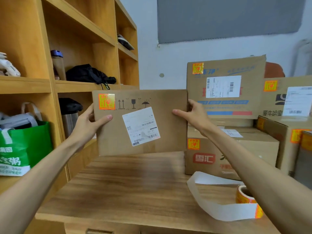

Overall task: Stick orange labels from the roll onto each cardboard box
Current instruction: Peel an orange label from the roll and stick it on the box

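Cardboard box (170, 137): held upright over the far part of the wooden table (126, 186), broad face toward us. We cannot tell whether its lower edge touches the tabletop.

An orange label (106, 101) sits in the upper left corner of that face, beside the printed handling symbols. A white shipping label (141, 126) sits tilted near the middle.

Left hand (89, 122) grips the box's left edge, thumb across the front, fingers hidden behind. Right hand (194, 115) grips the right edge the same way.

We note the label roll (244, 196) standing on the table at near right, partly behind the right forearm. Its white backing strip (219, 211) loops out over the tabletop, one orange label at its end.

Behind and to the right are stacked boxes (253, 68), each visible face with an orange label in a corner.

At left is a wooden shelf unit (33, 39), with a green bag (30, 141) on a lower shelf.
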